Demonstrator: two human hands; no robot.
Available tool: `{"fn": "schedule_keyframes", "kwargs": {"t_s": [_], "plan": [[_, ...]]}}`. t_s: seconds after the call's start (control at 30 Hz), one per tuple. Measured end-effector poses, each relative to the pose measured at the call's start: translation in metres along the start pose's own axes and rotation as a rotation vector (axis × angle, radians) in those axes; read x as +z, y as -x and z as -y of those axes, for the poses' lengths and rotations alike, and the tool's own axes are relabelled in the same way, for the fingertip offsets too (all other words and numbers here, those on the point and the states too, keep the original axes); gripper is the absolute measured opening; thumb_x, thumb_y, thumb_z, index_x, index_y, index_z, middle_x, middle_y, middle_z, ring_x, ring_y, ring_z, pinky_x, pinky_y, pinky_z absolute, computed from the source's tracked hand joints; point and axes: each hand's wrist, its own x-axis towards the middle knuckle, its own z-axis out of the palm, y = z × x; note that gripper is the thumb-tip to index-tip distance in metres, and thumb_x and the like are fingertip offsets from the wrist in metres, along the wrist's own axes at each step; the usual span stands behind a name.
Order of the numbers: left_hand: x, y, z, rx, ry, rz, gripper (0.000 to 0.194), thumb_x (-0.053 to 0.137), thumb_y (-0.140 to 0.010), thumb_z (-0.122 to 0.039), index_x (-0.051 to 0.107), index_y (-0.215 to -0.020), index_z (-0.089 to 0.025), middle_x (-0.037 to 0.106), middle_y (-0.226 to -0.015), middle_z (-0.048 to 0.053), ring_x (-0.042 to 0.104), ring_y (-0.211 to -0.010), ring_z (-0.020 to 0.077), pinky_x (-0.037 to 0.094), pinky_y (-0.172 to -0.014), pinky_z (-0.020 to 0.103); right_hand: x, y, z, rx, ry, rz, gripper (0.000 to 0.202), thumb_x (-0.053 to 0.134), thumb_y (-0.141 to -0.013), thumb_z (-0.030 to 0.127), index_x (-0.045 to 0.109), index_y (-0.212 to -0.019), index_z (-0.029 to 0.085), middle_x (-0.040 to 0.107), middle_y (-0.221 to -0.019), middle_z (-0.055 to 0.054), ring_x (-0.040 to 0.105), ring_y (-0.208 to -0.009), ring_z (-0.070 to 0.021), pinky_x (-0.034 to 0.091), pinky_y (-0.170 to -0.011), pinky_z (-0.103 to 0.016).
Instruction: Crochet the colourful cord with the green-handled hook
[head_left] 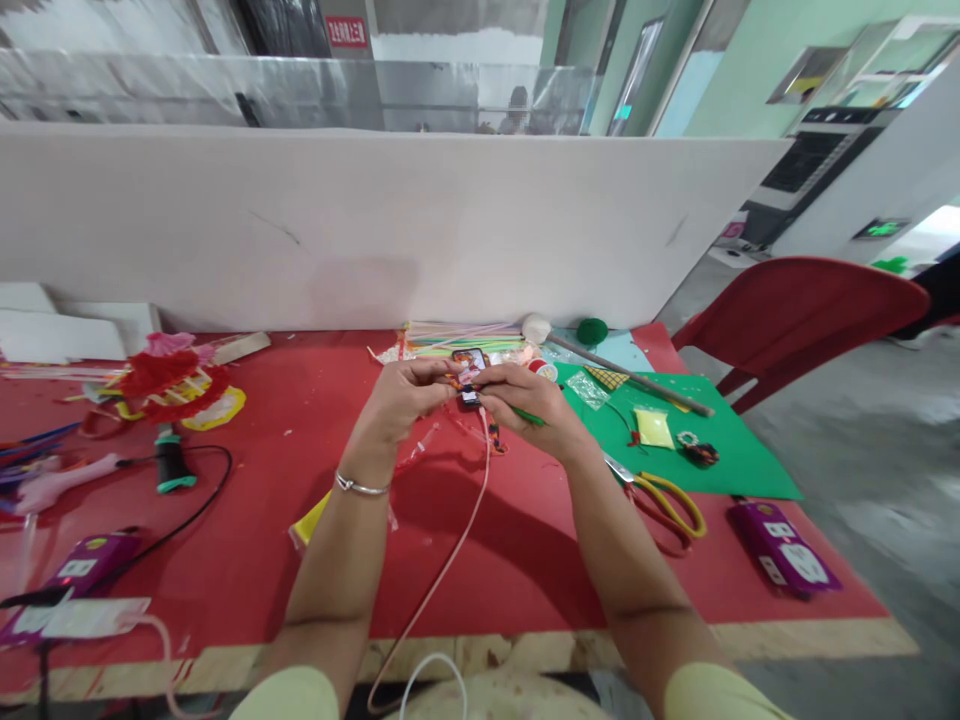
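Observation:
My left hand is closed in a pinch in front of a phone with a lit screen. Facing it, my right hand has its fingers closed too, with a thin green stick-like item poking out beneath them. The fingertips of both hands come close together around something small and orange, too small to make out. A pink cable runs from the phone's lower end toward the table's front edge. Large scissors with yellow and red handles lie beside my right forearm. A yellow packet is partly behind my left forearm.
Left on the red tabletop are a red and yellow craft piece, a pink glue gun and a purple power strip. Right, a green sheet bears small craft parts. Another purple power strip and a red chair stand further right.

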Motion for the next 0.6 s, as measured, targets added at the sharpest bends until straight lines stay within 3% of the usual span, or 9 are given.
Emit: {"fn": "schedule_keyframes", "kwargs": {"t_s": [0.17, 0.37, 0.5, 0.6], "plan": [[0.001, -0.001, 0.002, -0.021, 0.036, 0.066, 0.029, 0.078, -0.058, -0.012, 0.086, -0.086, -0.014, 0.056, -0.051, -0.001, 0.037, -0.044, 0.0064, 0.026, -0.046, 0.024, -0.002, 0.001, 0.002, 0.207, -0.299, -0.039, 0.038, 0.055, -0.103, 0.044, 0.082, -0.087, 0.022, 0.077, -0.107, -0.008, 0.074, -0.1, -0.0207, 0.061, -0.093, -0.038], [0.02, 0.001, 0.002, -0.036, 0.237, 0.089, 0.034, 0.089, -0.055, -0.017, 0.086, -0.089, -0.016, 0.074, -0.071, 0.007, 0.054, -0.053, 0.0098, 0.037, -0.05, 0.024, 0.025, -0.001, -0.012, 0.483, -0.816, -0.193, 0.049, 0.062, -0.092, 0.068, 0.071, -0.084, 0.02, 0.069, -0.083, -0.001, 0.068, -0.07, -0.0135, 0.061, -0.067, -0.028], [0.031, 0.001, 0.004, 0.033, 0.245, 0.023, 0.038, 0.09, -0.057, -0.016, 0.085, -0.095, -0.017, 0.075, -0.069, 0.005, 0.06, -0.054, 0.0113, 0.038, -0.047, 0.021, 0.039, -0.002, -0.015, 0.492, -0.83, -0.315, 0.05, 0.058, -0.094, 0.07, 0.065, -0.085, 0.022, 0.066, -0.083, -0.002, 0.067, -0.072, -0.0144, 0.057, -0.059, -0.025], [0.032, 0.002, 0.004, 0.036, 0.291, 0.053, 0.039, 0.09, -0.06, -0.019, 0.084, -0.099, -0.017, 0.076, -0.07, 0.004, 0.059, -0.052, 0.0091, 0.04, -0.046, 0.02, 0.041, -0.001, -0.012, 0.444, -0.774, -0.37, 0.048, 0.057, -0.096, 0.068, 0.067, -0.086, 0.023, 0.066, -0.086, -0.003, 0.066, -0.073, -0.0148, 0.056, -0.057, -0.025]]}}
